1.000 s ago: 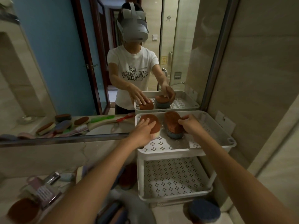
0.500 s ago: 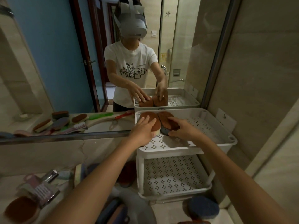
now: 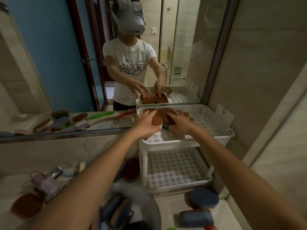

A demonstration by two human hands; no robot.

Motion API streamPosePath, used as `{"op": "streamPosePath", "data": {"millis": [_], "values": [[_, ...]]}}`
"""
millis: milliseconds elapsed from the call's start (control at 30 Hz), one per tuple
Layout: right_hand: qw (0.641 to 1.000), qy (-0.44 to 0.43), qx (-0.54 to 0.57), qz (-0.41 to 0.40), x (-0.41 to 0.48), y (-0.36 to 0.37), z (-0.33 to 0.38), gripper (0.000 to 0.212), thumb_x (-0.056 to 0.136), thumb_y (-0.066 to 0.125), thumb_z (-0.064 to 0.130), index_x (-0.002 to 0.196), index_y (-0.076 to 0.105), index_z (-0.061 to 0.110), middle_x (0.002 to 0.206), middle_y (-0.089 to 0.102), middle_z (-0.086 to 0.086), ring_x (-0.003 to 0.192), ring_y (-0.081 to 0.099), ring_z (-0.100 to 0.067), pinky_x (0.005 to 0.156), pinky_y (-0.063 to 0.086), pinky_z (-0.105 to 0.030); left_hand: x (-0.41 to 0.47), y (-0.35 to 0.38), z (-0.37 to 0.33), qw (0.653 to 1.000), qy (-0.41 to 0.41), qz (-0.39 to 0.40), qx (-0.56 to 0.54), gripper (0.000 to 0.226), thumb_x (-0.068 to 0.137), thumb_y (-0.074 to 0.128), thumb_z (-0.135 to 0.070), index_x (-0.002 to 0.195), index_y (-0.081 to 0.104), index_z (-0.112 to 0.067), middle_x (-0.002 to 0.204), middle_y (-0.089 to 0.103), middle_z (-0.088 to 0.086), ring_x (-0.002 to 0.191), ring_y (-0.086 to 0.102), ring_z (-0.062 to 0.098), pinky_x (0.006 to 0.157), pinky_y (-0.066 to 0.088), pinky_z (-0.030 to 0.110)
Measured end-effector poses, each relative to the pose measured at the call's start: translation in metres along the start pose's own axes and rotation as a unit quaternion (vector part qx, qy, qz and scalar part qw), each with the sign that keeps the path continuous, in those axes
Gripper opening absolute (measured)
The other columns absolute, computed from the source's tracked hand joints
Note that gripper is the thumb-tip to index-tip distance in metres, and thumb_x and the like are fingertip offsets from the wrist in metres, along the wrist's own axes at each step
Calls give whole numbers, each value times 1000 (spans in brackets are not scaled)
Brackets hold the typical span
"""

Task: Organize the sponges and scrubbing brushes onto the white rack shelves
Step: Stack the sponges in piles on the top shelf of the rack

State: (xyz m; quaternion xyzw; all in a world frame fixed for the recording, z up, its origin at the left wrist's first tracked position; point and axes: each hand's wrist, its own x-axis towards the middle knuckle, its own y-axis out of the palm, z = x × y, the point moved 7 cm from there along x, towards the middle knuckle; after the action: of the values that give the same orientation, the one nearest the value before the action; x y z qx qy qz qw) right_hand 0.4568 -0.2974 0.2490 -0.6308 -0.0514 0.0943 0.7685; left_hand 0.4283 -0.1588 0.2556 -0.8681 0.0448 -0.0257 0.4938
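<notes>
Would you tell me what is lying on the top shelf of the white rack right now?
Two brown-topped sponges lie side by side on the top shelf, the left sponge under the left hand, the right sponge under the right hand. The hands hide their near ends.

The scene is dim and warm-toned, with no lamp in view. The brightest patches lie far off, on the mirror [image 3: 116, 55] and its reflected white shirt. Wide-angle bending curves the wall lines at right and stretches both forearms at the near edge. The near counter [image 3: 174, 211] and its clutter are soft and blurred; the white rack [image 3: 216, 140] is sharper, shadowed beneath its top shelf.
</notes>
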Motion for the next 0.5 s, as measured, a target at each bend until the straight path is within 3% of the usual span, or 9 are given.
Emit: {"op": "streamPosePath", "data": {"millis": [67,133,200,267,400,500], "values": [[998,-4,35,-46,-14,-10,11,65,85,53,29,144,26,26,152,20,-9,138,15,-35,111,15,-50,-8,-13,-3,998,0,-57,-13,66,88,51,-28,147,21,-25,154,24,5,142,19,26,116,5,51],[989,-38,85,-113,-33,-24,28,55,84,53,17,138,40,19,148,32,-10,136,26,-33,111,20,-46,-20,-30,-5,992,8,-118,-50,56,90,48,-21,143,30,-19,147,37,9,137,31,28,114,19,48],[967,-80,142,-195,-57,-38,46,40,83,53,6,123,56,6,134,50,-14,124,44,-31,103,35,-38,-37,-46,-5,980,19,-174,-96,40,91,47,-16,131,46,-13,135,50,10,125,46,25,99,38,37],[944,-94,184,-256,-86,-42,59,34,83,52,1,116,62,1,123,58,-15,113,54,-28,95,42,-32,-61,-58,-3,968,32,-222,-114,24,91,48,-14,113,58,-10,118,61,9,105,55,19,81,43,29],[915,-105,252,-297,-149,-19,81,32,84,53,-3,115,60,0,115,60,-15,101,60,-23,87,47,-26,-123,-55,15,949,29,-271,-160,11,88,50,-14,92,61,-13,93,65,6,81,57,17,66,44,28],[916,-109,259,-287,-194,23,89,30,82,54,-5,110,62,-2,107,63,-19,90,63,-26,79,48,-26,-169,-13,38,944,7,-245,-222,9,86,50,-14,84,57,-19,83,64,2,77,59,20,68,47,29]]}}
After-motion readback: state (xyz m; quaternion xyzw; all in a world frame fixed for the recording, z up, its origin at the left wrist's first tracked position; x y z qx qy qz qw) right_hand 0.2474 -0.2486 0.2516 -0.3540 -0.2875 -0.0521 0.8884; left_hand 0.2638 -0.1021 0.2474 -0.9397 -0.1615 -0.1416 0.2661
